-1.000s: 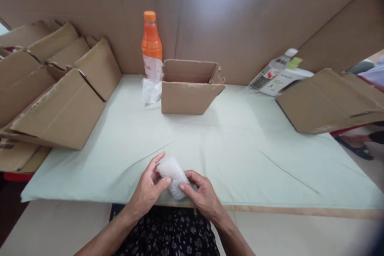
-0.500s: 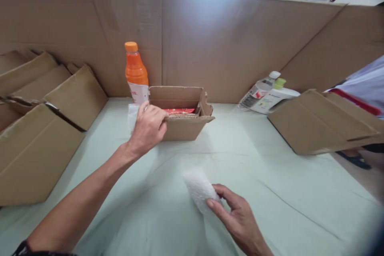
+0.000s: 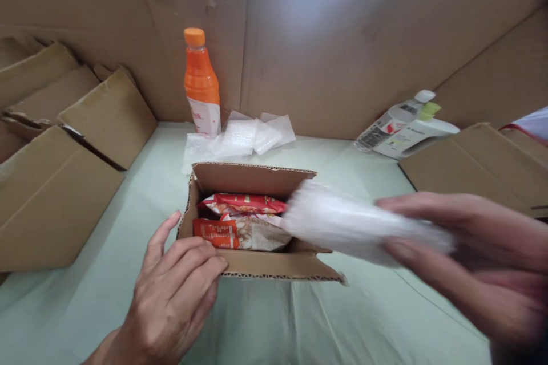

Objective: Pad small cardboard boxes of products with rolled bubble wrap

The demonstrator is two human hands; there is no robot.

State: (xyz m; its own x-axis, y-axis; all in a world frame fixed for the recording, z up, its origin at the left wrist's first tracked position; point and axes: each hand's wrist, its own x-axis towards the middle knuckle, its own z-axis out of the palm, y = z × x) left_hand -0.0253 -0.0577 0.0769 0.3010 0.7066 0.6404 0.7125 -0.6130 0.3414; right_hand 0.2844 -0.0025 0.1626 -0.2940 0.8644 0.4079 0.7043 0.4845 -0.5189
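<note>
Box (image 3: 274,265) has come closer, and the bubble wrap (image 3: 334,222) is now up at its right end: white, puffy, motion-blurred, pinched in the right hand (image 3: 475,245). Left hand (image 3: 171,291) has hold of the box's near-left rim. Top's open, edges kinda ragged, packets (image 3: 242,231) inside, decent room between it and the clear bottle (image 3: 390,122).

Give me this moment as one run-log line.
left hand: grips near wall of open brown cardboard box | right hand: holds white bubble-wrap piece | inside box: red-and-white glossy packets
</note>
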